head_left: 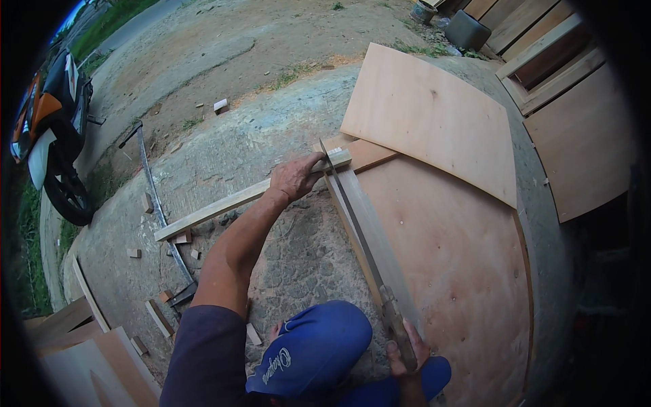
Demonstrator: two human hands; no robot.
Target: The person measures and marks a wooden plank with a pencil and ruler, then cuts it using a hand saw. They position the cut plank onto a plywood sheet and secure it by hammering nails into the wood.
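Observation:
A long narrow wooden strip (220, 209) lies across the ground, its far right end resting on the edge of a framed plywood panel (461, 292). My left hand (295, 178) is closed around the strip near that end, close to the saw blade. In my right hand (413, 349), low at the right beside my knee, is the handle of a handsaw (356, 234). The saw's long blade slants up and left, and its tip part crosses the strip just right of my left fingers. Whether the teeth have cut into the wood is too small to tell.
A loose plywood sheet (434, 115) lies over the panel's far end. A long metal bar clamp (152, 186) and several wood offcuts (159, 319) lie on the rough concrete at left. A motorcycle (57, 146) stands far left. More panels (576, 136) lean at right.

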